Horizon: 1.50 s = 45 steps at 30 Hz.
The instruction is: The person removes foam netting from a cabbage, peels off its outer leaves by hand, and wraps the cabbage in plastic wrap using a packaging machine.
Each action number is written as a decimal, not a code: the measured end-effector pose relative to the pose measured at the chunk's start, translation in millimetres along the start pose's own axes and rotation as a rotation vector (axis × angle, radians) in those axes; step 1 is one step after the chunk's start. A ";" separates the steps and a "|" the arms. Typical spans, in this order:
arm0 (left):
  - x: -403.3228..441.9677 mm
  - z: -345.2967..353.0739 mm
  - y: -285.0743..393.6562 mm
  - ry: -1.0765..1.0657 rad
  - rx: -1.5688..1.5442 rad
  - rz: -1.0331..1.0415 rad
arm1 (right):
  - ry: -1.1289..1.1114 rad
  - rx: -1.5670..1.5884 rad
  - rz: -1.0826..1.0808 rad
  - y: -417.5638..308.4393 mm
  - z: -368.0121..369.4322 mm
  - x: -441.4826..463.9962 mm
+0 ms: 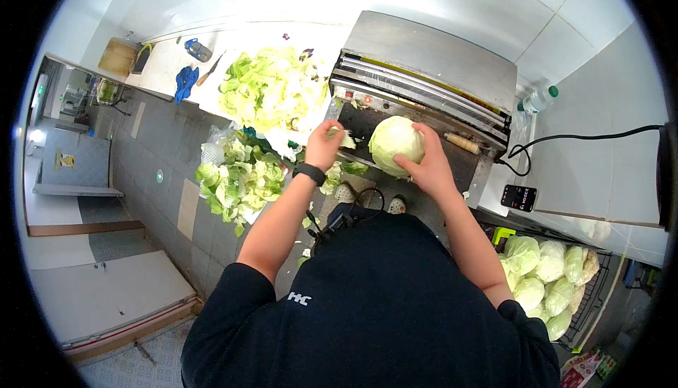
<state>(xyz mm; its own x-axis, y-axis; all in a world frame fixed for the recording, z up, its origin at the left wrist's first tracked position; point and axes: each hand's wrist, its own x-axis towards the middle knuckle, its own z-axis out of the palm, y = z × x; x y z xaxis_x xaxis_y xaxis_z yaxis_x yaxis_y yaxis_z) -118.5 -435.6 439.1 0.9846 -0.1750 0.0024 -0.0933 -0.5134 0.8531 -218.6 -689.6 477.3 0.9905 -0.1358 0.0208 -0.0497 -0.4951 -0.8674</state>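
Note:
A round, pale green cabbage (393, 146) rests in my right hand (431, 163), whose thumb and fingers curve around its right side. It is over the dark front plate of a film wrapping machine (431, 49). Just left of the cabbage, my left hand (326, 144) is closed on a small torn cabbage leaf (347, 139). A black band circles my left wrist. Beyond that hand, a large heap of loose cabbage leaves (272, 88) covers the white counter. Another pile of leaves (244, 172) fills a bag lower down on the left.
A knife (210, 69), a blue cloth (186, 83) and a bottle (198, 50) lie along the counter. At right are a green-capped bottle (538, 100), a phone (519, 197) and a black cable (586, 136). A black crate (600, 296) holds several wrapped cabbages (549, 261).

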 end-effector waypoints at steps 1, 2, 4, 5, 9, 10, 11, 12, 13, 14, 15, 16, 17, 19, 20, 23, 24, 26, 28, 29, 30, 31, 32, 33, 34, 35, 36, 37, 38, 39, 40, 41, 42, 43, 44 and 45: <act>-2.4 -9.4 1.1 0.067 0.091 -0.093 | -0.004 0.013 -0.006 2.6 -1.6 -0.2; -4.3 -21.2 -1.7 0.125 0.179 -0.110 | -0.005 0.013 -0.004 4.8 -3.4 -1.0; -9.2 -54.4 -37.7 0.251 0.294 -0.052 | -0.018 0.074 0.023 8.6 -6.7 -2.1; -5.5 -81.6 -87.6 0.332 0.418 0.083 | -0.013 0.073 0.027 8.8 -8.1 -2.2; -17.1 -171.2 -112.5 0.768 1.216 -0.209 | 0.019 0.003 0.064 13.0 -12.9 -7.0; -14.6 -170.6 -105.7 0.768 1.213 -0.216 | 0.027 -0.039 0.065 13.2 -13.2 -5.2; -6.3 -165.5 -84.1 0.575 1.034 0.029 | 0.020 -0.042 0.058 10.8 -14.0 -2.7; 0.7 -156.3 -62.5 0.381 0.846 0.260 | 0.012 -0.026 0.103 7.4 -14.9 -0.8; 4.6 -124.3 -37.6 0.205 0.604 0.092 | 0.003 -0.009 0.148 5.1 -14.3 0.5; -5.2 -90.1 1.0 0.038 0.351 0.101 | -0.009 -0.009 0.142 5.2 -13.5 2.8; -11.7 -55.5 33.4 -0.144 0.165 0.079 | -0.001 -0.029 0.148 6.4 -14.0 6.1; -10.0 -32.8 48.4 -0.277 0.236 0.460 | 0.012 -0.050 0.156 6.7 -14.3 9.7; -16.8 -11.3 65.4 -0.307 0.355 0.517 | 0.014 -0.051 0.154 7.4 -13.5 12.0; -18.6 16.9 70.5 -0.347 0.271 0.629 | 0.017 -0.018 0.151 13.5 -14.2 14.3; -17.3 23.0 69.5 -0.314 0.276 0.658 | 0.024 -0.019 0.155 17.2 -14.9 15.5; -7.5 27.6 66.4 -0.256 0.272 0.761 | -0.016 0.100 0.145 25.3 -17.0 17.6; -5.9 27.0 66.3 -0.217 0.261 0.825 | -0.021 0.106 0.143 25.5 -16.7 17.4; -4.5 27.8 68.9 -0.284 0.226 0.779 | -0.018 0.112 0.143 26.1 -15.9 17.0; -4.3 31.3 75.5 -0.248 0.207 0.780 | -0.008 0.146 0.166 26.8 -13.5 17.8; -4.0 31.7 81.0 -0.251 0.208 0.782 | -0.004 0.148 0.167 25.8 -13.0 17.4; -3.3 31.3 86.1 -0.249 0.216 0.752 | 0.007 0.139 0.154 24.6 -12.5 17.0; -2.6 30.9 88.6 -0.246 0.224 0.722 | 0.017 0.129 0.142 24.0 -12.1 16.6; 0.1 31.6 86.1 -0.247 0.226 0.723 | 0.018 0.131 0.142 24.9 -11.4 16.5; 4.1 32.4 81.8 -0.254 0.208 0.760 | 0.032 0.106 0.148 26.3 -10.1 16.8; 6.2 32.3 78.3 -0.261 0.190 0.797 | 0.046 0.080 0.154 26.9 -9.2 17.2; 5.9 30.8 79.3 -0.261 0.193 0.798 | 0.046 0.082 0.153 25.9 -9.5 17.5; 5.4 29.3 80.5 -0.232 0.221 0.826 | 0.049 0.083 0.172 24.3 -10.4 17.9; 4.8 27.8 81.1 -0.204 0.250 0.853 | 0.052 0.084 0.191 23.3 -10.4 18.0; 4.2 26.6 80.6 -0.205 0.252 0.853 | 0.052 0.087 0.191 23.5 -9.9 17.9; 3.7 25.5 79.9 -0.221 0.252 0.914 | 0.062 0.091 0.185 23.9 -9.6 17.9; 3.1 24.4 78.9 -0.237 0.251 0.975 | 0.071 0.094 0.179 24.4 -9.4 18.1; 2.2 23.8 75.8 -0.237 0.252 0.975 | 0.071 0.095 0.179 25.6 -8.8 18.9; 0.9 23.4 71.9 -0.267 0.269 0.951 | 0.065 0.111 0.208 27.4 -8.1 20.2; -0.2 23.6 68.6 -0.296 0.287 0.926 | 0.059 0.126 0.237 28.3 -7.5 21.0; -1.9 24.7 71.8 -0.295 0.287 0.925 | 0.058 0.126 0.237 27.9 -7.0 21.0; -3.6 27.7 76.4 -0.251 0.282 0.893 | 0.077 0.134 0.191 27.2 -6.2 21.0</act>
<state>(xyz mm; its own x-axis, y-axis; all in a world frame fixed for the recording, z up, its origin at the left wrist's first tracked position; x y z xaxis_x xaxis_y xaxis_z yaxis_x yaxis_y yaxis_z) -133.2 -497.4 489.8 0.4764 -0.7559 0.4491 -0.8557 -0.2812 0.4344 -200.0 -711.3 457.2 0.9520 -0.2832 -0.1162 -0.2122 -0.3369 -0.9173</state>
